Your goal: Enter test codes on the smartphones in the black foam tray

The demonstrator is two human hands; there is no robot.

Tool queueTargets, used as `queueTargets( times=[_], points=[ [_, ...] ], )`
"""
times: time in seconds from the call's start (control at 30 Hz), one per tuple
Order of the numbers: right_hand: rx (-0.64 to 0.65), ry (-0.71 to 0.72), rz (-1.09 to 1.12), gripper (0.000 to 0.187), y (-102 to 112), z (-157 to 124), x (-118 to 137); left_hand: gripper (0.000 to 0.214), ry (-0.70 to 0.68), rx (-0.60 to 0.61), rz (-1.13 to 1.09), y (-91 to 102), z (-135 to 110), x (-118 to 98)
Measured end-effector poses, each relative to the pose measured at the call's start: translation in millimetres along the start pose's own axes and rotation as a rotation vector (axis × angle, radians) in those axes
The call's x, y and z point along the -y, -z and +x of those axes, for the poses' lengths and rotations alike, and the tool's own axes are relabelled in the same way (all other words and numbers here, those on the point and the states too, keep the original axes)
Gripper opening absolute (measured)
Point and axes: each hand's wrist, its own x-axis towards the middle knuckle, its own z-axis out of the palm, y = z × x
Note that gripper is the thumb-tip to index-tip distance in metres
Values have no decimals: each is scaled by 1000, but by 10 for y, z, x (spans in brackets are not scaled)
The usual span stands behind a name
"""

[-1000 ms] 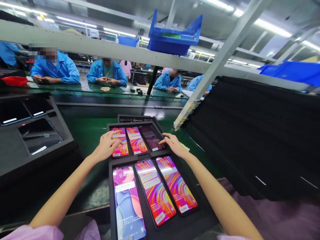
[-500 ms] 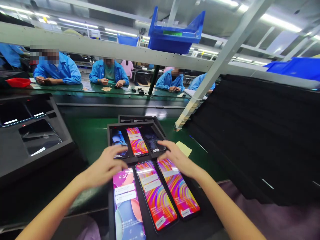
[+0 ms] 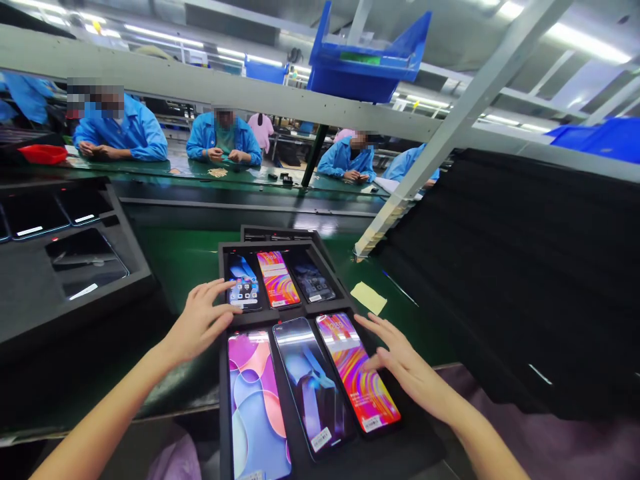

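A black foam tray (image 3: pixel 330 250) holds smartphones in two rows of three, screens up. My left hand (image 3: pixel 203 320) is open at the tray's left side, its fingertips over the back left smartphone (image 3: pixel 244 293), which shows app icons. My right hand (image 3: pixel 407 367) is open, fingers spread, over the right edge of the front right smartphone (image 3: pixel 345 360) with its colourful swirl screen; I cannot tell if it touches. Between them lie a swirl-screen smartphone (image 3: pixel 277 277) behind and a dark-blue-screen smartphone (image 3: pixel 313 387) in front. The back right smartphone (image 3: pixel 313 280) is dim; the front left smartphone (image 3: pixel 257 400) shows pastel circles.
Another black tray (image 3: pixel 30 280) with dark-screened phones stands at the left. A yellow paper (image 3: pixel 369 298) and a pen (image 3: pixel 400 288) lie right of the phones. A slanted white post (image 3: pixel 450 133) and black cloth (image 3: pixel 525 267) bound the right. Several co-workers in blue sit across the bench.
Both hands have moved apart and slightly outward. The back left phone now shows icons, the front left its plain wallpaper, and the front middle has switched from swirls to a dark blue picture.
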Motion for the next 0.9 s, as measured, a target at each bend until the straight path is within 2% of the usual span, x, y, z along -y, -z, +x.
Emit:
queueTargets(
  times=[0.1,0.17,0.27,0.3,0.47,0.53,0.6,0.73,0.8,0.9],
  points=[
    [108,34,8,61,9,-56,-113,47,123,-40,-107,-19,65,163],
    [78,32,-15,56,-2,58,-152,51,213,-91,-162,-67,72,226],
    [-86,14,-54,58,-30,457,-124,53,275,-156,-235,-137,7,213],
    [-90,44,-55,59,-48,626,-84,53,277,-167,-257,-152,-35,181],
    [45,304,-123,56,-237,1449,216,52,231,-141,-314,-171,-272,-37],
    [37,268,-208,54,-314,1687,278,50,231,-123,-322,-175,-314,-90],
    [-63,165,-289,51,-351,1836,256,50,261,-115,-339,-193,-312,-108],
    [-223,78,-265,51,-299,1832,7,43,348,-158,-435,-287,-243,-77],
    [-254,55,-179,55,-247,1705,-141,42,422,-215,-524,-353,-215,-60],
    [-292,16,-60,59,-187,1448,-280,54,564,-249,-750,-429,-213,-78]
  ],
)
